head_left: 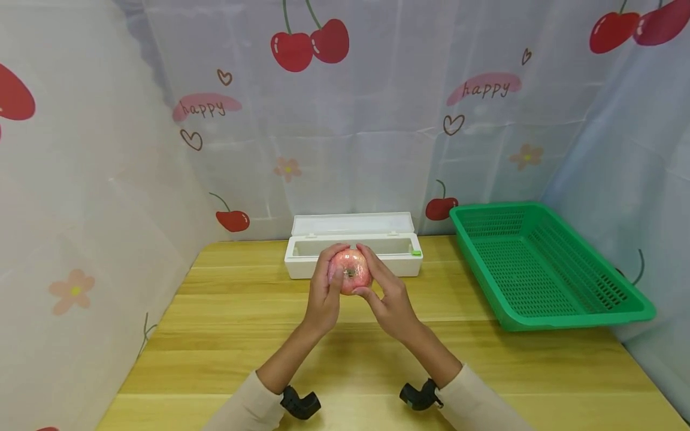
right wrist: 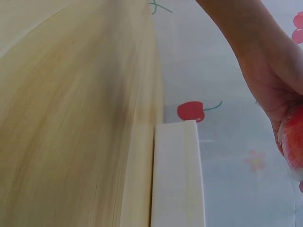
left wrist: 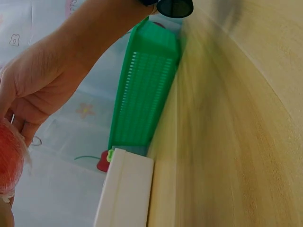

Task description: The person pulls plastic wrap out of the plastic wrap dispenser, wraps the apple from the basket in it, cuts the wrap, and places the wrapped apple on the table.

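A red apple point(head_left: 353, 267) in shiny clear plastic film is held up between both hands, in front of the white box in the head view. My left hand point(head_left: 323, 293) grips its left side, thumb across the front near the stem. On the other side my right hand point(head_left: 392, 299) curls its fingers over the top, with the thumb under the lower edge. Loose film shows at the edge of the apple point(left wrist: 10, 158) in the left wrist view. Part of the apple point(right wrist: 293, 137) also appears in the right wrist view, against the palm.
Behind the hands, a long white film dispenser box point(head_left: 302, 267) stands with its lid point(head_left: 353, 224) raised and a green slider point(head_left: 416, 253) at its right end. A green plastic basket point(head_left: 501, 299) sits at the right of the wooden table point(head_left: 226, 335). Printed curtains surround the table.
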`<state>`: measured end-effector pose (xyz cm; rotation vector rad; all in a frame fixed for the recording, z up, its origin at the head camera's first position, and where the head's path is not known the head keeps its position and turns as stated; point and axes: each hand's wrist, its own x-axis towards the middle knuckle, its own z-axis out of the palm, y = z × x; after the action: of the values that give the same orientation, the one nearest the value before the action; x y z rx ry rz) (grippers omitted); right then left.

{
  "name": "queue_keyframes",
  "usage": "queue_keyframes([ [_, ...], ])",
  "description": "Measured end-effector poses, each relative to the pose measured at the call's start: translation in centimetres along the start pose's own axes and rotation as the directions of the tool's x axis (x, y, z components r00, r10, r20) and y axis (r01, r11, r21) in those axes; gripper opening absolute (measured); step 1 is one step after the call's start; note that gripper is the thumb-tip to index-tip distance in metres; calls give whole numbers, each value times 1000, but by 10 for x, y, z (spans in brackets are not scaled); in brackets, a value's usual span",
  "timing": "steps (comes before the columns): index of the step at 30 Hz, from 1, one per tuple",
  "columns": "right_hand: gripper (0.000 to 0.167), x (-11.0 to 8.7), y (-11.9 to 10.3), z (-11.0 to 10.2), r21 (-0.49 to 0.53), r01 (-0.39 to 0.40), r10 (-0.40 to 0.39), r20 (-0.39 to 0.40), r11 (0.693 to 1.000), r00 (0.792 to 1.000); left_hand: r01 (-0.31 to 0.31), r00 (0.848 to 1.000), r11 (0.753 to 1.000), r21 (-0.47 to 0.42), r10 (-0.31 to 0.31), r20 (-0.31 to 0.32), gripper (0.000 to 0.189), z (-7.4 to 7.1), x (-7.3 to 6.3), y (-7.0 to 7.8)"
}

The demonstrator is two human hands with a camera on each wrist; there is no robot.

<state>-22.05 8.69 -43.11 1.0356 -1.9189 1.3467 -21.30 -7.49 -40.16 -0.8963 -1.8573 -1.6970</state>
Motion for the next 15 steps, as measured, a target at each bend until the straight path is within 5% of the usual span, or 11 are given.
queue_keyframes([
  [8, 74, 0, -1, -1, -51, -14, 14, 2, 999, 1000, -11, 1000, 997, 75, 11, -8, 36, 1, -1, -1],
  [15, 87, 6, -6, -5, 52, -97, 96, 24, 994, 995, 53, 998, 998, -33, -54, -38, 34, -2, 1, 3],
])
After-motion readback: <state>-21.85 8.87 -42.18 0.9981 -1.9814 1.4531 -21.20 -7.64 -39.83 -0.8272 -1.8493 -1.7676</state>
